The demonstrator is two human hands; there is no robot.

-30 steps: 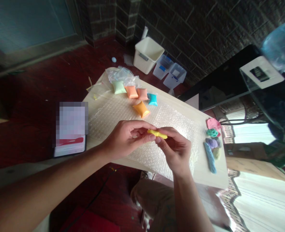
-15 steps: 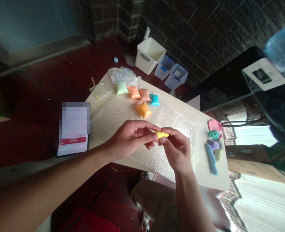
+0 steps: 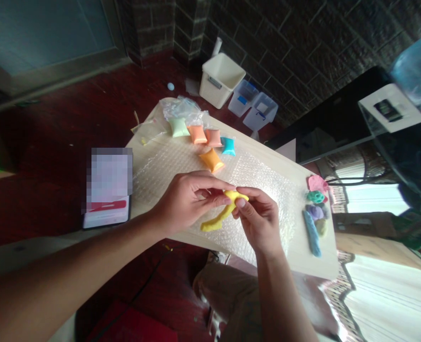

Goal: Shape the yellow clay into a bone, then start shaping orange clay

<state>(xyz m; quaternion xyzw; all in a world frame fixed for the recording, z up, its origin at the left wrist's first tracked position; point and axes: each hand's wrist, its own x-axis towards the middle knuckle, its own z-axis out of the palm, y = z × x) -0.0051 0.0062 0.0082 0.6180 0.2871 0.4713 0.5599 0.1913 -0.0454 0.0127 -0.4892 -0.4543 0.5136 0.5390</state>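
- The left hand (image 3: 187,197) grasps the far end of a soft yellow piece (image 3: 215,222) between thumb and fingers.
- The right hand (image 3: 260,216) pinches the same end from the right, its thumb pressed on the yellow surface.
- The yellow piece is between the two hands, over the bubble wrap (image 3: 160,173); its long tail slants out toward the near left, slightly bent.
- The bubble wrap covers much of the tabletop (image 3: 305,263).
- Beyond the hands is an orange-yellow packet (image 3: 212,160).
- Farther off, a row runs from left to right: a pale green packet (image 3: 178,127), an orange packet (image 3: 198,135), a peach packet (image 3: 214,137) and a turquoise packet (image 3: 228,146).
- Crumpled clear plastic (image 3: 185,107) lies at the far left, just beyond the pale green packet.
- At the right end sit a pink lump (image 3: 316,183), a green lump (image 3: 315,196), a purple lump (image 3: 314,212) and a pale yellowish lump (image 3: 322,228).
- A long blue roll (image 3: 312,233) lies beside these, extending nearer.
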